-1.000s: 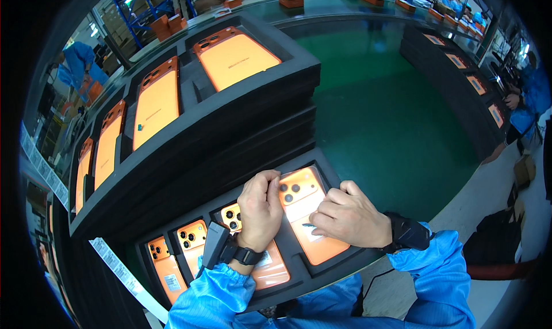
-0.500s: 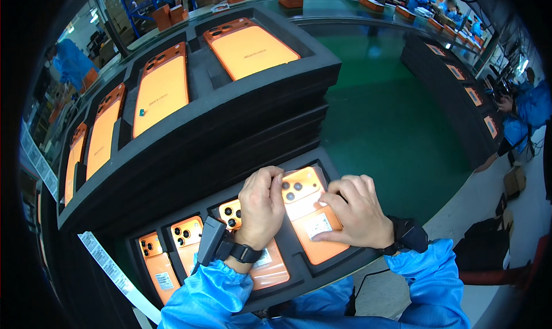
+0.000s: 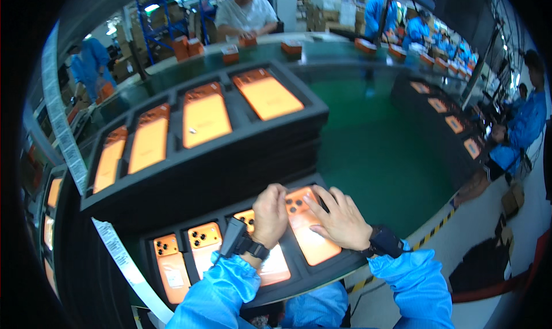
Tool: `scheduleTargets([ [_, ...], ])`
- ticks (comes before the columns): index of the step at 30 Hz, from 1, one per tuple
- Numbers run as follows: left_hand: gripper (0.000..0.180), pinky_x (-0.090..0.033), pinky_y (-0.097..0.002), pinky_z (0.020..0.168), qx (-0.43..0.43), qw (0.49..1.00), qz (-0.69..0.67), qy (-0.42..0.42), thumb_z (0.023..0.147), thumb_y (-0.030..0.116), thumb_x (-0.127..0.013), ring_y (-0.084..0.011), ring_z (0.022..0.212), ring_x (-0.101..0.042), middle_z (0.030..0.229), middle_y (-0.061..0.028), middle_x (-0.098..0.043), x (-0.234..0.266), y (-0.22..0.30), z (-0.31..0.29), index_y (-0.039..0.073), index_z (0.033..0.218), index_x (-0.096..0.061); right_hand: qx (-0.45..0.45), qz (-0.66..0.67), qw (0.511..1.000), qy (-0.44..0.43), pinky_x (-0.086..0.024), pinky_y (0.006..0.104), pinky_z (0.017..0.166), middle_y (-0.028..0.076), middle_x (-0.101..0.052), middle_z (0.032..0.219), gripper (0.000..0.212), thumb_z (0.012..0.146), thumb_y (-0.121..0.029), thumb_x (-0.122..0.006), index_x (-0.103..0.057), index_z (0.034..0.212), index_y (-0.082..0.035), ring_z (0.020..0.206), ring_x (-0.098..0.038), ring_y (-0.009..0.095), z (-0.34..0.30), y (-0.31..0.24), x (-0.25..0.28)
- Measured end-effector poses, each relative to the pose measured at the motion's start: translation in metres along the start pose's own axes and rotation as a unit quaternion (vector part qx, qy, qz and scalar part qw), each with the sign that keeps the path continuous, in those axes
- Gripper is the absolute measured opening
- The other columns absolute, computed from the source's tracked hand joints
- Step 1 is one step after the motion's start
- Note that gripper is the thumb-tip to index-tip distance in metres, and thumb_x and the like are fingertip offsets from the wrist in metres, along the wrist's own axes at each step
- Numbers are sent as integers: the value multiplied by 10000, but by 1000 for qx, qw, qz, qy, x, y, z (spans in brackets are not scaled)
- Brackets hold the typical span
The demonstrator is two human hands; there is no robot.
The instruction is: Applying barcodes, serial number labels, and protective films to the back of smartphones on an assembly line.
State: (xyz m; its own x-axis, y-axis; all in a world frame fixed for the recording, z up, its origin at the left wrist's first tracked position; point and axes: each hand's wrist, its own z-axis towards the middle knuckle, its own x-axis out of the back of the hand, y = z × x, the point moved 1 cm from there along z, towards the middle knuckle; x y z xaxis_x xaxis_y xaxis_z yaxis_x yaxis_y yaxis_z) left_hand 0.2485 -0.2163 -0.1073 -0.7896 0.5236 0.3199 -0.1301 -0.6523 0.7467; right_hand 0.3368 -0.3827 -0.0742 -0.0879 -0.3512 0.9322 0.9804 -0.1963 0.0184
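Note:
An orange smartphone (image 3: 315, 243) lies back up in a slot of the low black foam tray (image 3: 261, 297), its cameras at the far end. My left hand (image 3: 270, 217) is closed in a pinch at the phone's far left corner; what the fingers hold, if anything, is too small to make out. Over the phone's right side rests my right hand (image 3: 340, 221), fingers apart, the fingertips touching its back near the cameras. To the left, more orange phones sit in the same tray, among them one phone (image 3: 172, 271) at the end. My left forearm partly hides another.
Behind stands a taller stack of black foam trays (image 3: 230, 173), with orange phones (image 3: 206, 119) in the top one. A green conveyor belt (image 3: 379, 139) runs beyond. A printed label strip (image 3: 123, 260) hangs at left. Co-workers (image 3: 523, 122) stand right and behind.
The view has tilted up and shows more of the line. My right hand has slid up toward the phone's cameras, its fingers straighter. My left hand keeps its pinch at the corner.

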Motion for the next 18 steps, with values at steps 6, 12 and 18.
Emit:
scheduleTargets([
  [6,276,-89,-600,1075,54,954,-34,-294,950,314,-463,-317,1121,-507,948,-102,-621,4,1,-26,91,920,-622,-12,30,989,144,-394,453,937,190,-414,1358,631,745,-178,-712,-466,1320,-87,1166,-460,363,16,2,55],
  [12,508,-67,-693,1039,-30,860,45,-508,913,536,-488,-305,1357,-326,1351,-132,-497,63,63,-39,95,1090,-667,98,28,953,287,-369,441,961,150,-485,1281,570,749,-236,-727,-525,1251,-56,1191,-451,327,116,-71,101],
  [18,278,-360,-455,881,-21,956,291,-19,762,249,-650,-289,1066,-524,1144,-125,-581,187,-6,-45,73,978,-662,89,21,955,282,-377,420,895,55,-567,1015,440,713,-291,-755,-596,1072,-90,1007,-526,241,173,-91,62],
])
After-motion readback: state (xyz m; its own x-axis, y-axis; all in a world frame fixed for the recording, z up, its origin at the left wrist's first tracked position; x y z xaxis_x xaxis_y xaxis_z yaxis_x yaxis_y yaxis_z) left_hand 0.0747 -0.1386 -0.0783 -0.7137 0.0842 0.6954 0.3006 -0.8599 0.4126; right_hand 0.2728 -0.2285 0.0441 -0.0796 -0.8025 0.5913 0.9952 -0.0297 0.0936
